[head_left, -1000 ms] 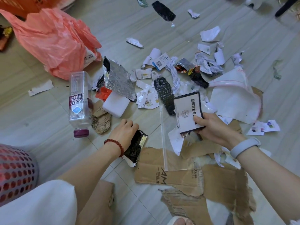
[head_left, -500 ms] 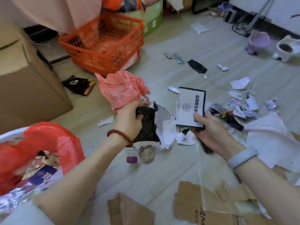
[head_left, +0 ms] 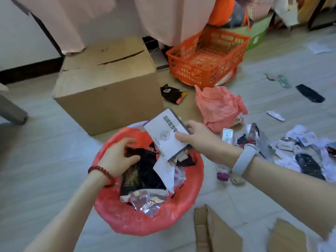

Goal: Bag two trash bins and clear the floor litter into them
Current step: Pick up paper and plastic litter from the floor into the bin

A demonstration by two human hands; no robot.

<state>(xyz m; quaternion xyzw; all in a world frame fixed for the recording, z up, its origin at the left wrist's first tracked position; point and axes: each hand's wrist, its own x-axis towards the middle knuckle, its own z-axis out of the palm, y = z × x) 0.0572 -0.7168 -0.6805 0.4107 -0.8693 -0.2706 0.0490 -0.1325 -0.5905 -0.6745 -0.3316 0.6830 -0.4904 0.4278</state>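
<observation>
Floor (head_left: 45,160) of pale planks is seen across the frame, with a large closed brown cardboard box (head_left: 109,84) at the back and an orange slotted plastic basket (head_left: 207,59) to its right. Nearer the camera, a round trash bin lined with a red plastic bag (head_left: 145,220) is placed directly beneath both hands; only the bag over the rim is visible, so the bin's body cannot be made out. A crumpled pink plastic bag (head_left: 218,106) is noted on the floor to the right of the bin, and beyond it a scatter of torn paper and wrappers (head_left: 300,146) is spread toward the right edge, partly cut off. Torn cardboard pieces (head_left: 216,231) are seen at lower right.

Right hand (head_left: 198,139) is closed on a flat white printed box with a dark edge (head_left: 167,135), pinched at its right end. The box is held tilted above the far half of the bin opening, its long axis running from upper left down to lower right. Left hand (head_left: 118,157) is curled round a black foil snack wrapper (head_left: 143,171), which hangs low inside the bag mouth, on the silver foil already there.

Judgement: both items lie straight over the opening, so release alone should drop them in; the left hand is lower and nearer the contents. A small bottle with a purple cap (head_left: 222,174) is mostly hidden behind the right wrist. Edges of the left hand are motion-blurred.
</observation>
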